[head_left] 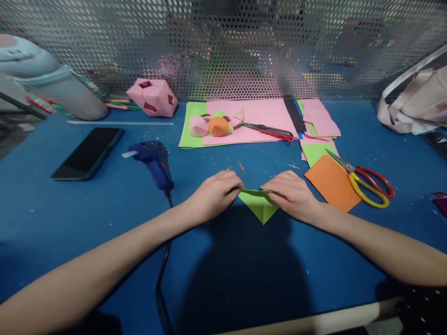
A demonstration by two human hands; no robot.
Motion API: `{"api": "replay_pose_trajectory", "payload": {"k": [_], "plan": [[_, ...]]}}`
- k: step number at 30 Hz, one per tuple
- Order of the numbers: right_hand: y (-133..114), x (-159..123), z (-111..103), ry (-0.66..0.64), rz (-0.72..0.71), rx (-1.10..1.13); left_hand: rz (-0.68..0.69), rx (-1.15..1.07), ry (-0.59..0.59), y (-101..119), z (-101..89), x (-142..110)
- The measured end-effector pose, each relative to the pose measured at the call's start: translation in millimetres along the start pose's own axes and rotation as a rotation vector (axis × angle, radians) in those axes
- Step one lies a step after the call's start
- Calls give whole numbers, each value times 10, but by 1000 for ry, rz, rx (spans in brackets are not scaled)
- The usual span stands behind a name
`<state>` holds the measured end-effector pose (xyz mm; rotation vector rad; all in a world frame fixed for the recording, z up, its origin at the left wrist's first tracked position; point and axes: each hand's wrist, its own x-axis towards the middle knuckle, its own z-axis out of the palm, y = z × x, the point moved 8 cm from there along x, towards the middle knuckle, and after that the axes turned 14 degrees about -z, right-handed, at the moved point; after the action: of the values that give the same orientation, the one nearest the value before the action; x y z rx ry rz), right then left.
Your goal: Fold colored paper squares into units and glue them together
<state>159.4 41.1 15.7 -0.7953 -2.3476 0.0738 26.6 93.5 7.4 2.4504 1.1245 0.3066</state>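
A piece of green paper (260, 203), folded into a triangle with its point toward me, is held just over the blue table (132, 260). My left hand (220, 193) pinches its left corner between thumb and fingers. At the opposite corner my right hand (295, 195) grips the paper the same way, with the fingertips partly hidden. A crease runs down the middle of the triangle. Right of my right hand lie an orange paper square (331, 184) and scissors (363, 179) with red and yellow handles.
A blue glue gun (153, 163) with a black cord stands left of my hands, near a phone (89, 153). Behind are a pink folded paper ball (153, 97), stacked pink sheets (258, 111), small paper pieces (219, 125) and a utility knife (268, 129). A perforated metal panel (223, 56) closes the back.
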Motion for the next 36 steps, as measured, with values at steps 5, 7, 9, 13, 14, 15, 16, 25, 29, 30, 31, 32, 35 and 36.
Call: {"api": "replay_pose_trajectory", "payload": {"k": [5,7,9,13,14,15,16,25,29,30,31,32,35,36], "plan": [[-135,-44,-1,-62,-233,15,-22,-77,-109,-52,-56,43],[-173,-62,39,-126,-279,-16,-8,-91,-132,-50,-81,46],[-202,-67,70,-169,-304,-50,8,-99,-147,-42,-97,41],[-239,-65,99,-197,-318,-101,9,-90,-163,-56,-107,35],[-242,-66,105,-204,-315,-109,6,-80,-165,-65,-107,35],[-244,-68,110,-211,-314,-113,3,-70,-166,-73,-105,36],[-246,-71,115,-219,-316,-115,3,-61,-167,-79,-104,36],[-306,-84,114,-259,-427,-141,4,-78,-186,-76,-122,47],[-334,-80,111,-278,-461,-136,-11,-75,-188,-119,-120,56],[-338,-78,109,-282,-464,-136,-12,-79,-188,-130,-119,57],[-340,-76,110,-288,-467,-137,-12,-83,-189,-138,-117,58],[-343,-75,111,-294,-471,-137,-12,-90,-191,-144,-115,58],[-350,-73,110,-302,-486,-126,-12,-114,-192,-148,-116,59],[-350,-73,108,-301,-490,-119,-11,-117,-190,-145,-116,58]]}}
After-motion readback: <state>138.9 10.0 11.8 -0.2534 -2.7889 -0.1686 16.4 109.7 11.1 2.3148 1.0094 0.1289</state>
